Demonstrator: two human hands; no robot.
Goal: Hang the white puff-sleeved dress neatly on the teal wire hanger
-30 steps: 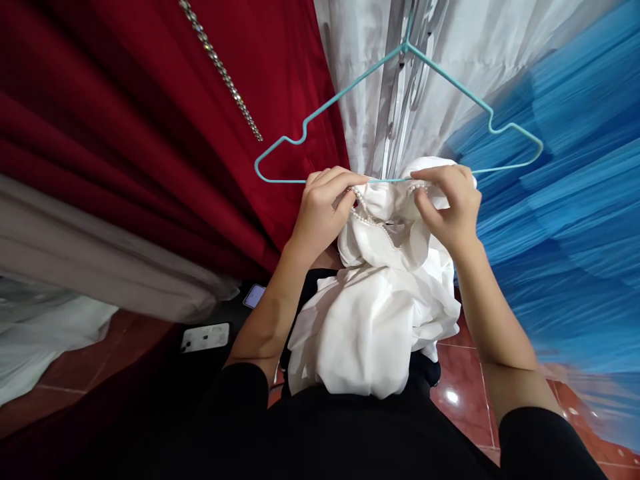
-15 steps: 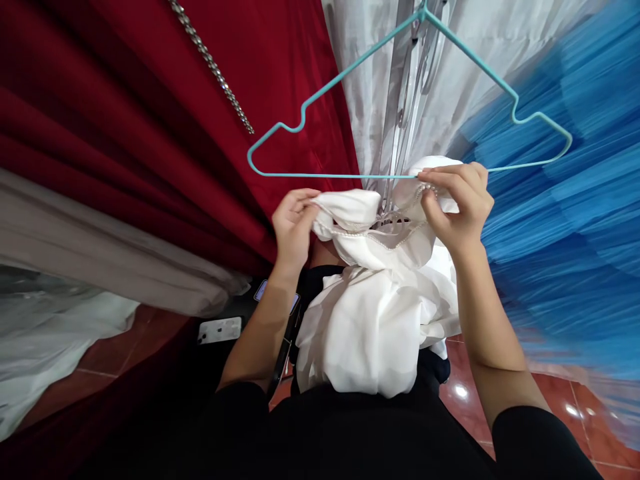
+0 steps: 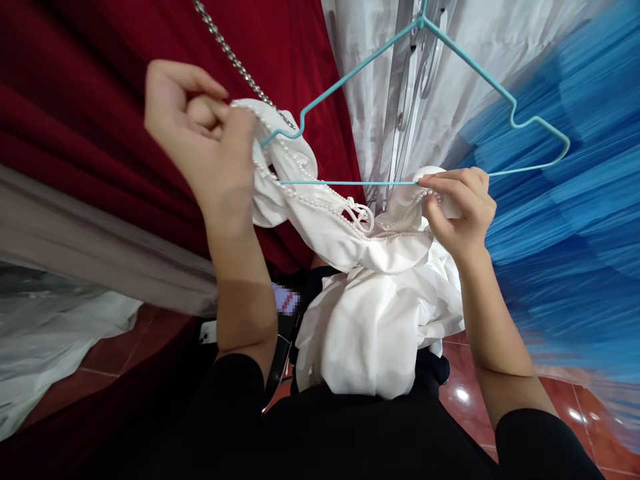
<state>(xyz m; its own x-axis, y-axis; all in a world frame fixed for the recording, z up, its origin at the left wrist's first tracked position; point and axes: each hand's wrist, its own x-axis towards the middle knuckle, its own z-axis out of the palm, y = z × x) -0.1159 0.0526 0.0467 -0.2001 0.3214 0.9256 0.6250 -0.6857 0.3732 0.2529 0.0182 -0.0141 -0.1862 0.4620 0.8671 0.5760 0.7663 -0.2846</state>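
A white dress (image 3: 373,320) with pearl trim lies bunched over my lap, its upper part raised toward a light-blue hanger (image 3: 345,79). My left hand (image 3: 205,127) is closed on the dress's edge at the hanger's left end. White fabric there wraps around that end and hides it. With thumb and fingers, my right hand (image 3: 460,207) pinches the dress's other side, its fingertips touching the hanger's lower bar. The hanger's right end is bare. A small white cord loop hangs from the neckline between my hands.
Red drapery (image 3: 90,100) hangs on the left with a beaded strand (image 3: 240,67) before it. Blue ruffled tulle (image 3: 565,200) fills the right. White cloth (image 3: 360,67) and a metal stand are behind the hanger. Phones (image 3: 286,300) lie at lower left.
My left hand has moved up and left, drawing the dress's left side over the hanger's left end. My right hand stays almost in place at the bar.
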